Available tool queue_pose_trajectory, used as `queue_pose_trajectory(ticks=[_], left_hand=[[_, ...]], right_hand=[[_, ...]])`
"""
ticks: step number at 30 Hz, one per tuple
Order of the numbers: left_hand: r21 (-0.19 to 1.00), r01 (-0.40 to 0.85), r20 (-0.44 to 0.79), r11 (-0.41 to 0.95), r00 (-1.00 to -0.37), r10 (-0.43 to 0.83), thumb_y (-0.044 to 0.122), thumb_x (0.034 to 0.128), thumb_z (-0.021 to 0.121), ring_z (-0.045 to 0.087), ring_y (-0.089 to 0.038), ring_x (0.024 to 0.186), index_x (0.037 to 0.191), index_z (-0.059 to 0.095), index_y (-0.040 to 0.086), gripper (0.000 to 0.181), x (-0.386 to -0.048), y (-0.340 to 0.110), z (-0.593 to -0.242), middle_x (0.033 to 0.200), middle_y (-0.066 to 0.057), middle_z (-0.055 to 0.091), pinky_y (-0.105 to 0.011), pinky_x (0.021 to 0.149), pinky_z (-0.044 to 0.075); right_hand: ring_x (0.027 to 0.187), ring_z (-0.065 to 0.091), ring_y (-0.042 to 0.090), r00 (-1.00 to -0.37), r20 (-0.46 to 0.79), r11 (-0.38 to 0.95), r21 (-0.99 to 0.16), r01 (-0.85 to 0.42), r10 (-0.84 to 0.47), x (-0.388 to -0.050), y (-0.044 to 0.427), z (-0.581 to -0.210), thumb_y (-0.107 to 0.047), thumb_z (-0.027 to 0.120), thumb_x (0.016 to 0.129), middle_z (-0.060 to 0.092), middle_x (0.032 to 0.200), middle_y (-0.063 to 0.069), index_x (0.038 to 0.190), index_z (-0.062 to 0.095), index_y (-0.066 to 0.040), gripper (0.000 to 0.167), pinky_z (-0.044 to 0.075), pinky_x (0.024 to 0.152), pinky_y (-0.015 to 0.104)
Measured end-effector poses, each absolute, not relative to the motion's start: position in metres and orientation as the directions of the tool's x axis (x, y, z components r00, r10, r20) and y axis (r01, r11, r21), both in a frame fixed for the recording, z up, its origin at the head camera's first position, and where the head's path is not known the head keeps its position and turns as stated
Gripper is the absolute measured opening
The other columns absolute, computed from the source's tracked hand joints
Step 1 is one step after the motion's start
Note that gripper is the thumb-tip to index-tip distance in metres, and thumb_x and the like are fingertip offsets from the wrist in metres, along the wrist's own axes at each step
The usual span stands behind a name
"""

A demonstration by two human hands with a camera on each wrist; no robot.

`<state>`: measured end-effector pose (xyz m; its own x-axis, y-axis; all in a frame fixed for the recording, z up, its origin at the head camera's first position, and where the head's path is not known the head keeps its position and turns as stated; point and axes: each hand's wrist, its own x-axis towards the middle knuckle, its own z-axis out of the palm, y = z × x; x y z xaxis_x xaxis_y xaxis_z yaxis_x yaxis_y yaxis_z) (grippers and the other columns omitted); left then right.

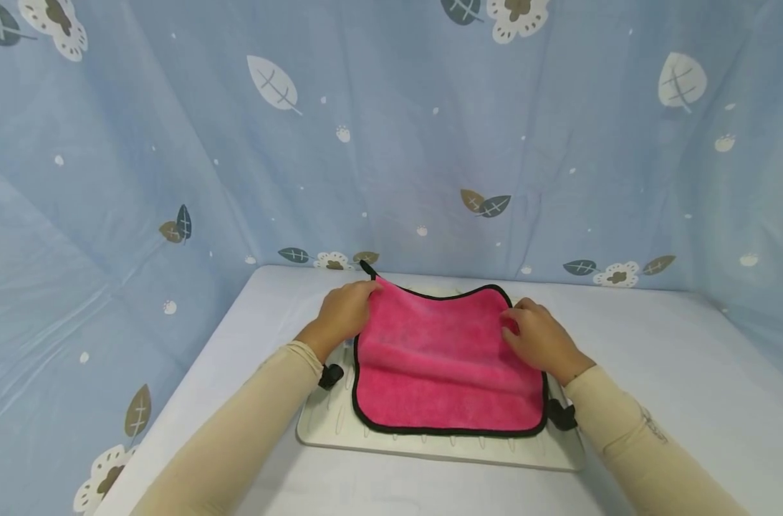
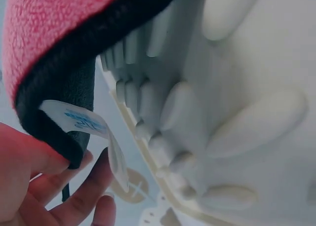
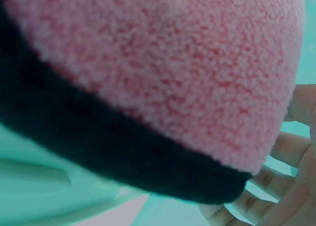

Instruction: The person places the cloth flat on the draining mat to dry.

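A pink cloth (image 1: 449, 358) with black edging hangs over a white ribbed tray (image 1: 443, 453), its far edge lifted and its near part lying on the ribs. Near the cloth's far left corner, my left hand (image 1: 347, 309) pinches the edge. A white label (image 2: 86, 121) with blue print hangs from the black edging (image 2: 54, 88) beside those fingers. On the opposite side my right hand (image 1: 544, 337) holds the right edge between curled fingers and thumb. Part of the right fingers (image 3: 289, 149) is hidden behind the cloth in the right wrist view.
The tray rests on a white-covered table (image 1: 655, 358). A blue curtain (image 1: 417, 172) printed with leaves and flowers rises behind the table and along its sides. Small black devices (image 1: 331, 376) sit under both wrists, over the tray's sides.
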<state>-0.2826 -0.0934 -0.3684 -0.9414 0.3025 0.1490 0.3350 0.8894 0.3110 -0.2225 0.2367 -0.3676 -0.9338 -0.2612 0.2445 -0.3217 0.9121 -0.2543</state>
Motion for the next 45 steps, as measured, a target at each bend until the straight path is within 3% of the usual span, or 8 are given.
queue_pose_trajectory(ticks=[12, 19, 28, 35, 45], left_hand=[[0.319, 0.285, 0.076, 0.904, -0.958, 0.275, 0.011, 0.1015, 0.048, 0.058, -0.025, 0.129, 0.142, 0.057, 0.016, 0.041, -0.29, -0.087, -0.372, 0.139, -0.006, 0.062, -0.05, 0.099, 0.049], [0.313, 0.289, 0.073, 0.904, -0.957, 0.281, 0.013, 0.1008, 0.045, 0.054, -0.029, 0.133, 0.141, 0.057, 0.015, 0.042, -0.284, -0.088, -0.373, 0.142, -0.008, 0.059, -0.055, 0.102, 0.045], [0.306, 0.287, 0.162, 0.908, -0.955, 0.248, 0.026, 0.1017, 0.05, 0.057, -0.028, 0.129, 0.139, 0.059, 0.019, 0.039, -0.246, -0.088, -0.369, 0.142, -0.009, 0.056, -0.057, 0.097, 0.043], [0.289, 0.373, 0.235, 0.882, -0.921, 0.312, 0.026, 0.0996, 0.056, 0.06, -0.028, 0.122, 0.134, 0.062, 0.02, 0.036, -0.211, -0.089, -0.366, 0.135, -0.005, 0.061, -0.056, 0.098, 0.044], [0.29, 0.501, 0.24, 0.815, -0.863, 0.445, 0.028, 0.0963, 0.065, 0.06, -0.023, 0.123, 0.132, 0.064, 0.02, 0.036, -0.176, -0.084, -0.368, 0.129, 0.0, 0.065, -0.053, 0.097, 0.045]], right_hand=[[0.106, 0.058, 0.046, -0.968, 0.113, 0.94, -0.238, -0.244, -0.223, -0.226, 0.233, -0.369, -0.018, 0.064, 0.092, 0.057, 0.121, 0.031, 0.123, 0.064, 0.009, 0.041, 0.05, 0.093, 0.059], [0.116, 0.054, 0.051, -0.973, 0.048, 0.951, -0.201, -0.233, -0.228, -0.222, 0.234, -0.374, -0.027, 0.066, 0.093, 0.049, 0.135, 0.032, 0.136, 0.056, 0.003, 0.053, 0.049, 0.092, 0.064], [0.119, 0.053, 0.051, -0.941, 0.163, 0.932, -0.167, -0.322, -0.296, -0.186, 0.233, -0.37, -0.03, 0.067, 0.094, 0.05, 0.139, 0.028, 0.137, 0.057, -0.005, 0.051, 0.047, 0.088, 0.068], [0.125, 0.051, 0.049, -0.915, 0.224, 0.906, -0.19, -0.377, -0.334, -0.163, 0.225, -0.371, -0.028, 0.072, 0.091, 0.05, 0.141, 0.026, 0.138, 0.058, -0.007, 0.053, 0.045, 0.092, 0.068], [0.125, 0.056, 0.041, -0.88, 0.288, 0.866, -0.226, -0.445, -0.377, -0.14, 0.209, -0.371, -0.024, 0.075, 0.089, 0.058, 0.135, 0.021, 0.133, 0.061, -0.005, 0.05, 0.048, 0.094, 0.064]])
